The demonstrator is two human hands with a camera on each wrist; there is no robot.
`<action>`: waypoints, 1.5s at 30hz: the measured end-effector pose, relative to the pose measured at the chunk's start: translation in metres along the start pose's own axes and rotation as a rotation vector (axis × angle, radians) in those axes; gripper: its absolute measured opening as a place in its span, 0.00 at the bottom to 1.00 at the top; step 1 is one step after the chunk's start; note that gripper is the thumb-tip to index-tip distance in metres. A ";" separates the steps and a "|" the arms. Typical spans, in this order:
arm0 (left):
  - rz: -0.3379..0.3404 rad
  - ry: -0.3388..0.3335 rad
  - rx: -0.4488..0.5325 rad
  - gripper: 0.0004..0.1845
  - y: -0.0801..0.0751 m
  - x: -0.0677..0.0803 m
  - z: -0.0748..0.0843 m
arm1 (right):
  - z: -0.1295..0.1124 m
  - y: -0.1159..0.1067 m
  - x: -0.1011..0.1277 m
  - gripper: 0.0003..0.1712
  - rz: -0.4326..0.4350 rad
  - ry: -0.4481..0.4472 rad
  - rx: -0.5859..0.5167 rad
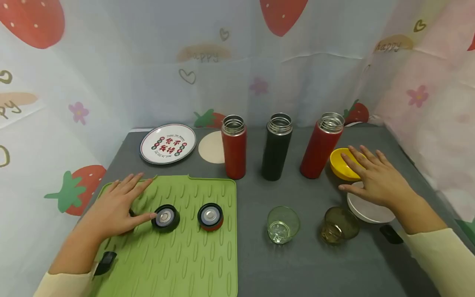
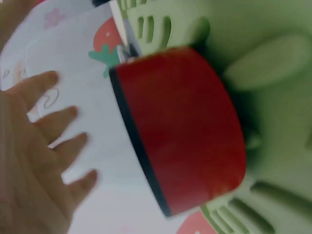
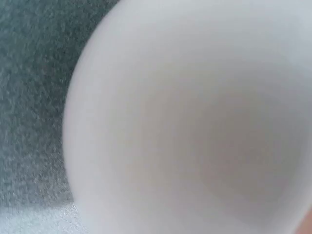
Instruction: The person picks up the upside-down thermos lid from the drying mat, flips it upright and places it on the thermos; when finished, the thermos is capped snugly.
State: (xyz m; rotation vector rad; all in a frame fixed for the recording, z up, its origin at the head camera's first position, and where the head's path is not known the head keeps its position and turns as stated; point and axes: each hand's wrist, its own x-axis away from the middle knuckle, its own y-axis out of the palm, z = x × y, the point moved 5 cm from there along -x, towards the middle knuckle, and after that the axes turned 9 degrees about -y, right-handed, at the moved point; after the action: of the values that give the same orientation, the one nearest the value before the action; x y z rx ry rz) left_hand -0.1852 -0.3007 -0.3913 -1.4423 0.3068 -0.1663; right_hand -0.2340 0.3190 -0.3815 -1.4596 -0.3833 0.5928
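My left hand (image 1: 116, 206) is spread, palm down, over the left part of a green drying mat (image 1: 185, 260). Beneath it sits a red bottle lid with a black rim (image 2: 180, 131), mostly hidden in the head view. The thumb tip overlaps the edge of a black lid (image 1: 167, 225); contact is unclear. Another red lid (image 1: 210, 218) lies farther right on the mat. Over on the right, my right hand (image 1: 384, 183) stretches its fingers above a white bowl (image 1: 371, 210) and a yellow bowl (image 1: 339, 167). Neither hand holds anything. The white bowl (image 3: 161, 117) fills the right wrist view.
Lidless bottles stand behind: one red (image 1: 234, 154), one black (image 1: 276, 154), another red (image 1: 320, 150). A clear glass (image 1: 283, 225) and a brown glass (image 1: 339, 225) are in front. At the back left lie a printed plate (image 1: 168, 144) and a beige disc (image 1: 211, 148). Patterned cloth surrounds the table.
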 end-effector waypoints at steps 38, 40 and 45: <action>0.233 0.446 0.256 0.37 -0.052 -0.078 0.170 | -0.127 -0.069 -0.083 0.21 0.202 -0.165 -0.684; 0.295 0.547 0.241 0.36 -0.052 -0.085 0.201 | -0.144 -0.065 -0.093 0.24 0.150 -0.168 -0.758; 0.404 0.674 0.224 0.37 -0.045 -0.088 0.245 | -0.166 -0.058 -0.107 0.25 0.098 -0.106 -0.866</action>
State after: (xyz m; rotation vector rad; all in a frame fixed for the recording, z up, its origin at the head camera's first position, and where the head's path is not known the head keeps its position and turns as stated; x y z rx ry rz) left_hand -0.1906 -0.0480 -0.3137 -1.0408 1.0851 -0.3435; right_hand -0.2146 0.1218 -0.3272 -2.2875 -0.7084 0.6126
